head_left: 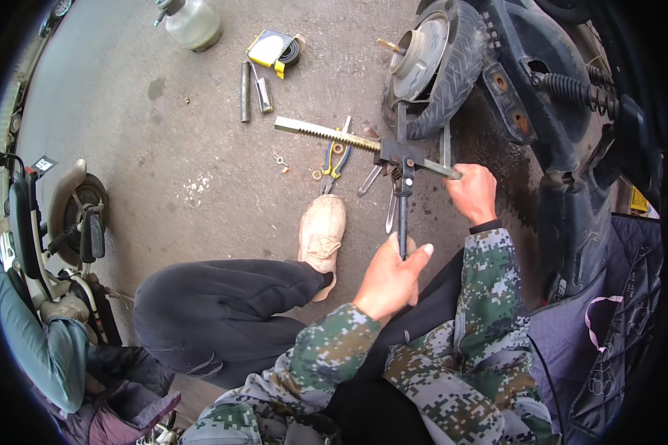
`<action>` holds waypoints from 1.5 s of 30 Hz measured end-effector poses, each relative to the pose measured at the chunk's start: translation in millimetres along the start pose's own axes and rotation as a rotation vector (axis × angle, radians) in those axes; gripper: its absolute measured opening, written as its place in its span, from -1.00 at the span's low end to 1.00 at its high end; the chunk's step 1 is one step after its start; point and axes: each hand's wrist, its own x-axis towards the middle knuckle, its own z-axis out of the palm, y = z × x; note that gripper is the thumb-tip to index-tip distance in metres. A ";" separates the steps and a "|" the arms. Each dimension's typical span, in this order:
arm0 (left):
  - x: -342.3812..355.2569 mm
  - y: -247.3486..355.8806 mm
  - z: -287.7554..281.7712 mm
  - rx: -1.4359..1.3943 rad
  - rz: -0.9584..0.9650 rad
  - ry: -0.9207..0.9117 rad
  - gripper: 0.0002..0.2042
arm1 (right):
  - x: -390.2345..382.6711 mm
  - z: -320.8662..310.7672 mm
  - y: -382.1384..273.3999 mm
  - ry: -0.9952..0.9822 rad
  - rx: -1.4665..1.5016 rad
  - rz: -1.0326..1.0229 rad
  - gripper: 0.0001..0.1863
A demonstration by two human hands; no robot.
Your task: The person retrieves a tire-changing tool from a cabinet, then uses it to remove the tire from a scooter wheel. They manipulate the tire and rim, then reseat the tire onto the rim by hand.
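A rack-type tyre bead breaker [399,154] with a toothed bar [326,133] stands against the tyre [460,67] of a scooter wheel. My left hand [395,276] is wrapped round the lower end of its black lever handle [403,222], thumb sticking out. Closed round the right end of the tool's metal bar, my right hand [474,194] sits just below the tyre. The wheel's metal rim [423,63] shows, with a rusty bolt or axle [390,46] projecting to the left. Where the tool's jaws meet the tyre is partly hidden.
Pliers [335,157], small nuts and two metal levers lie near my shoe [323,230]. Beyond are a metal tube [246,92], a yellow box [272,49] and a spray bottle [191,24]. The scooter body [560,96] stands right; another two-wheeler [74,215] is left.
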 end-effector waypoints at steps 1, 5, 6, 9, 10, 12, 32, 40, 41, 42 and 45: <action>-8.2 12.5 -20.2 0.118 0.011 -0.020 -0.71 | -0.9 -0.2 -0.4 -0.008 -0.007 0.039 -0.72; -8.3 3.5 -46.5 0.260 0.076 -0.008 -0.75 | -6.5 -1.0 -0.3 -0.042 0.006 0.031 -0.74; -1.6 -9.4 -41.0 0.203 0.114 -0.026 -0.76 | -7.5 -1.1 -0.1 -0.057 0.014 0.055 -0.74; 24.3 -52.0 -8.2 0.139 0.189 0.123 -0.80 | -9.0 -0.8 -0.7 -0.098 -0.012 0.079 -0.74; 33.3 -63.6 4.6 0.139 0.225 0.178 -0.82 | -8.9 -0.1 -1.4 -0.107 -0.028 0.076 -0.75; 51.3 -80.3 29.1 0.081 0.290 0.262 -0.79 | -8.0 2.6 -3.8 -0.107 -0.033 0.072 -0.75; 98.6 -112.1 42.6 0.314 0.277 0.141 -0.73 | -6.3 30.9 17.1 -0.074 -0.035 0.012 -0.83; 78.1 -63.2 -5.5 -0.082 0.075 0.202 -0.79 | -8.2 42.6 23.1 -0.060 -0.012 -0.003 -0.79; 65.2 -46.9 -13.5 0.130 0.049 0.235 -0.77 | -10.7 41.0 23.1 -0.040 -0.006 -0.010 -0.79; 53.1 -28.8 -22.7 0.433 0.114 0.238 -0.73 | -10.5 40.0 21.3 -0.011 0.031 -0.044 -0.78; 25.8 44.4 -76.7 1.240 0.132 0.126 -0.65 | -14.3 31.5 12.0 -0.047 -0.051 0.036 -0.79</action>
